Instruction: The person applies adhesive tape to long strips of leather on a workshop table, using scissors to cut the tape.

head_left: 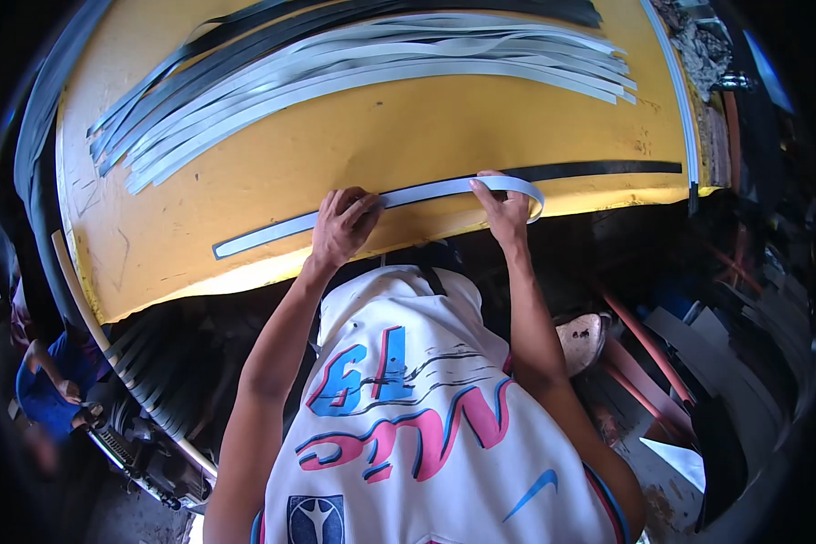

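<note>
A white strip (pixel 276 234) lies along a slightly wider black strip (pixel 598 170) near the front edge of the yellow table (pixel 363 131). On the left part of the white strip, my left hand (pixel 343 220) presses down with its fingers bent together. My right hand (pixel 506 204) pinches the white strip farther right, thumb and fingers closed on it. Beyond that pinch, the free end of the white strip curls over in a loop around my right hand. To the right of the loop, the black strip's surface shows uncovered.
Bundles of white strips (pixel 408 59) and black strips (pixel 245 32) lie across the far side of the table. Pale bars (pixel 675 86) run along its right edge. Below left, a person in blue (pixel 54 385) sits near hanging dark strips. Sheets (pixel 698 354) stack at lower right.
</note>
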The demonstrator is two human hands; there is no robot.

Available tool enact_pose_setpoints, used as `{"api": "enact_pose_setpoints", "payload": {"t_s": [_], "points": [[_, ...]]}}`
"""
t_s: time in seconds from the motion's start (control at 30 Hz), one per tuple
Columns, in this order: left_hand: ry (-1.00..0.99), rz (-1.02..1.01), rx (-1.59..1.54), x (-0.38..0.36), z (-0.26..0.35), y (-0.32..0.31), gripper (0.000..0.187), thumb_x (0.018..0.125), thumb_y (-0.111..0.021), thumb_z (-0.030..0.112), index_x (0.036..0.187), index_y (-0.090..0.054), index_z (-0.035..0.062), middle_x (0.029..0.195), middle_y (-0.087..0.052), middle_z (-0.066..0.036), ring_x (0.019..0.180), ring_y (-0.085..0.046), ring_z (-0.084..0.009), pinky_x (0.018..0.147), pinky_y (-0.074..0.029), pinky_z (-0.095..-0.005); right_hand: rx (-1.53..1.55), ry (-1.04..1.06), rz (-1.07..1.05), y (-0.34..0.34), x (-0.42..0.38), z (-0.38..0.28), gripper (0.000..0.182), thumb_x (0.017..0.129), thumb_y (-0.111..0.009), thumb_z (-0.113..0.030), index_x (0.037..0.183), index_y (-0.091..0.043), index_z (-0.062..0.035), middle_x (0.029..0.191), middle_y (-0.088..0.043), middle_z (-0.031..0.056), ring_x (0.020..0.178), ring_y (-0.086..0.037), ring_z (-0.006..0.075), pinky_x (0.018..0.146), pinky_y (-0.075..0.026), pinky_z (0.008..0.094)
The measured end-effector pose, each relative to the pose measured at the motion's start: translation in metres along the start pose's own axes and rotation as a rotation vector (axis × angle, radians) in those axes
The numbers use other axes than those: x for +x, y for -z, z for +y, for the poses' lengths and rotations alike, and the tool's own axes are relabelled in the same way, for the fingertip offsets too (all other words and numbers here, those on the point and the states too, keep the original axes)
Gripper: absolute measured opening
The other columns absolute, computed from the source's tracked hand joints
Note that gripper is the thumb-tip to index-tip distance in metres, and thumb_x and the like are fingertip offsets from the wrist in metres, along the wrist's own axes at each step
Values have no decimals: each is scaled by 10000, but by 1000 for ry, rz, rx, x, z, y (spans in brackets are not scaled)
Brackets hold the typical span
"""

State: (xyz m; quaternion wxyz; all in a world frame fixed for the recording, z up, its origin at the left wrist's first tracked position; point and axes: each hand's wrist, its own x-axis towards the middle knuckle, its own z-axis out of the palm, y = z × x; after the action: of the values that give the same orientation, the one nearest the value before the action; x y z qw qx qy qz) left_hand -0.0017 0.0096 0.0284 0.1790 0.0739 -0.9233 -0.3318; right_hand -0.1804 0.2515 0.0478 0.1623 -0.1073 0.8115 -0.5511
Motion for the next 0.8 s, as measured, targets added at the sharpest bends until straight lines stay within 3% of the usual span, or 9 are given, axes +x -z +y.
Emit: {"api": "enact_pose_setpoints", "payload": {"t_s": [0.6,0.8], "points": [[18,16,-15,4,5,3,290,780,-814,97,1055,-723,92,996,-656,-100,925,-624,-296,797,-515,-414,-88,42,-11,0,2,8,241,868,-806,-151,1008,-713,22,938,-722,80,891,-666,160,842,-515,310],[40,-2,6,2,3,1,253,819,-795,165,1060,-731,122,1026,-649,-87,946,-616,-286,825,-514,-408,-65,79,12,-3,2,7,222,866,-788,-185,983,-724,-7,869,-732,85,811,-677,182,749,-515,317]]}}
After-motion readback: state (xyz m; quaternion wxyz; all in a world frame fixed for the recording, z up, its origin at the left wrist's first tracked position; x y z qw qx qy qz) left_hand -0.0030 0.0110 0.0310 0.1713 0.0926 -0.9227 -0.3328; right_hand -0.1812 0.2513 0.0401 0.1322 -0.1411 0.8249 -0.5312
